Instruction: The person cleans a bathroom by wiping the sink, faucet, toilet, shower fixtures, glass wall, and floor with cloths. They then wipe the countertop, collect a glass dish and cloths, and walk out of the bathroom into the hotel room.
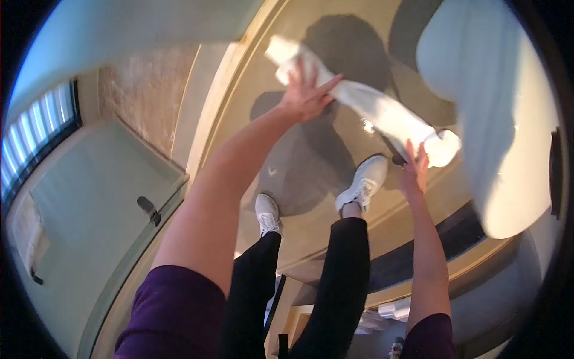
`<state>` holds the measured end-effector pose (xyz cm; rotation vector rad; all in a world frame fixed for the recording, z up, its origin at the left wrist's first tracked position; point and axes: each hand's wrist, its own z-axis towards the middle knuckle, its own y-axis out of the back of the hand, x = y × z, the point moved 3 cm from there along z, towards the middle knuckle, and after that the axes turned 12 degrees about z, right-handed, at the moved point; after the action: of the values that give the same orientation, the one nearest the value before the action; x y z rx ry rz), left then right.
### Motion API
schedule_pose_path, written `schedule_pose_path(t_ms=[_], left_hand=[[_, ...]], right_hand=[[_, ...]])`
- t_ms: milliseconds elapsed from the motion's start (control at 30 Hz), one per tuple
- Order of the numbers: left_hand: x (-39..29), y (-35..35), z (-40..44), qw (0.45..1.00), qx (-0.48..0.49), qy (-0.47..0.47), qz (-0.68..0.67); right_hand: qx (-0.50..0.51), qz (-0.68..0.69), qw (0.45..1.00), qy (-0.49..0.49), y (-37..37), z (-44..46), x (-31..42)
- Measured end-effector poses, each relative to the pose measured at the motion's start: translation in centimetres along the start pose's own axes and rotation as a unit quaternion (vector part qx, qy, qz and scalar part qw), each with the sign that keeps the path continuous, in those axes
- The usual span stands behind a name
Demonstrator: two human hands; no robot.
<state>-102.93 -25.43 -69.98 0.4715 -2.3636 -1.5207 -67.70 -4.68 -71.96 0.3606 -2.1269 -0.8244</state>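
A long white cloth (376, 106), which looks like a towel or bath mat, stretches diagonally in front of my shoes, at or close to the floor. Its near right end is bunched up, and its far left end is slightly blurred. My left hand (308, 96) rests against the far left part with fingers spread and thumb stuck out. At the bunched end, my right hand (415, 170) touches the cloth with its fingers stretched out. Neither hand visibly wraps round it, though the fingertips are partly hard to make out.
White shoes (363, 182) stand on the smooth, shiny floor (299, 170). A large white fixture, apparently a toilet (508, 119), rises close on the right. To the left is a glass door (89, 185) with a dark handle (147, 209). Folded white cloths (394, 309) lie near the bottom.
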Motion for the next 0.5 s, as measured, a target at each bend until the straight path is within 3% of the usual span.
schedule_pose_path(t_ms=[67,167,200,267,333,400,467,500], left_hand=[[-0.5,-1.4,-0.1,0.996,-0.093,0.019,0.005],[2.2,-3.1,-2.2,0.987,-0.142,-0.064,0.028],[3.0,-5.0,-5.8,0.990,-0.131,-0.057,0.012],[7.0,-7.7,-13.4,0.993,-0.109,-0.054,0.001],[11.5,-12.3,-23.3,0.999,-0.027,-0.026,-0.034],[13.0,-12.1,-30.3,0.995,0.093,0.004,-0.046],[13.3,-12.7,-37.1,0.962,0.221,0.025,-0.157],[13.1,-14.3,-40.9,0.960,0.225,0.030,-0.163]], right_hand=[[-0.049,-0.074,0.996,-0.032,-1.8,-1.2,1.2],[-0.179,-0.080,0.979,-0.047,-4.7,0.3,2.3],[-0.167,-0.079,0.978,-0.091,-6.1,0.5,4.0],[-0.131,-0.125,0.983,-0.033,-10.6,0.3,9.4],[-0.055,-0.146,0.988,-0.002,-15.2,-1.1,17.9],[0.040,-0.158,0.986,0.025,-15.7,-0.1,23.1],[0.109,-0.178,0.976,0.068,-18.1,0.3,27.4],[0.136,-0.171,0.971,0.098,-19.6,0.2,30.3]])
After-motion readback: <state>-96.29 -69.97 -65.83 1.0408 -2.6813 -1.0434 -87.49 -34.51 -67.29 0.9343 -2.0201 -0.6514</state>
